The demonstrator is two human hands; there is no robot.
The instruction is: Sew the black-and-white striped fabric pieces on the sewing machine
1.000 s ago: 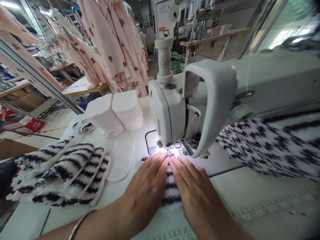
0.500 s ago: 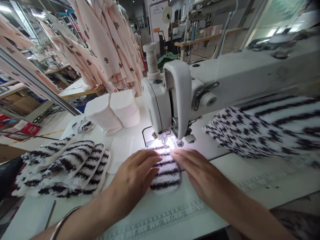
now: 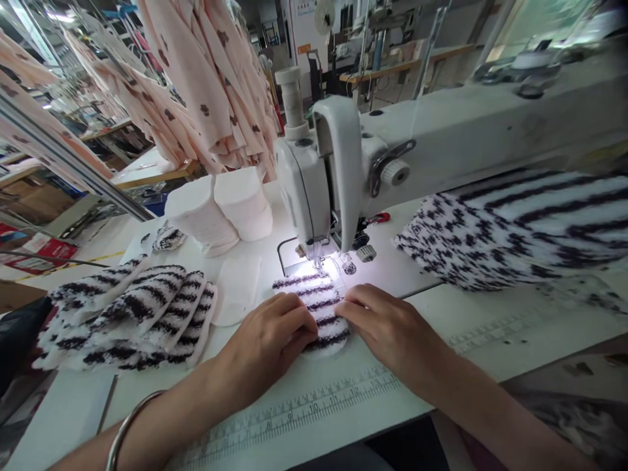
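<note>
A small fuzzy black-and-white striped fabric piece lies under the presser foot of a white sewing machine, lit by the machine's lamp. My left hand rests on the piece's left edge with fingers curled down onto it. My right hand presses the piece's right edge, fingers bent and pinching the fabric. A metal bangle sits on my left wrist.
A stack of striped fuzzy pieces lies at the left, a white pad beside it, two stacks of white pads behind. A pile of striped and spotted fabric lies at the right. Pink garments hang behind. A ruler runs along the table edge.
The camera has pulled back and up. The striped piece has come toward me from under the foot, and both hands slid back with it, fingers curling from flat to bent.
</note>
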